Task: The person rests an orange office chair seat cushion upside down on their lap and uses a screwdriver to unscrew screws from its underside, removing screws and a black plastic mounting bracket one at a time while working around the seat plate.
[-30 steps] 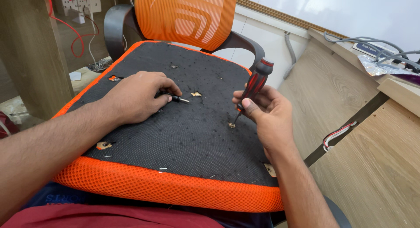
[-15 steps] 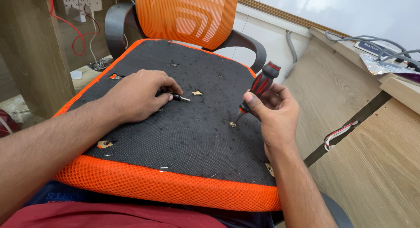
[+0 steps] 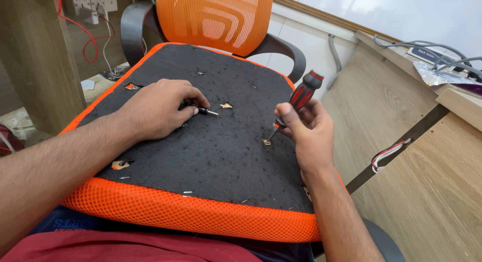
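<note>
An upturned chair seat (image 3: 211, 156), black underneath with an orange mesh edge, lies across the person's lap, and both hands work on it. Beyond the fingers stand the orange chair back (image 3: 216, 18) and a dark armrest (image 3: 131, 26); a wooden panel (image 3: 396, 121) lies to the right of the right hand, with a red and white wire (image 3: 389, 154) on it. A small torn hole (image 3: 227, 106) in the black cover sits between the two hands, and another hole (image 3: 119, 164) lies near the left forearm. Nothing stands between the hands and the seat.

The left hand (image 3: 158, 109) rests palm down on the seat, its fingers curled narrowly around a small black bolt (image 3: 205, 111) whose metal end pokes out just past the fingertips. The right hand (image 3: 309, 131) is raised on its edge, wrist bent, fingers closed around the lower handle of a red and black screwdriver (image 3: 301, 98). The screwdriver tilts up and away to the right, and its tip meets a screw hole (image 3: 266, 141) in the seat, just left of the right fingers.
</note>
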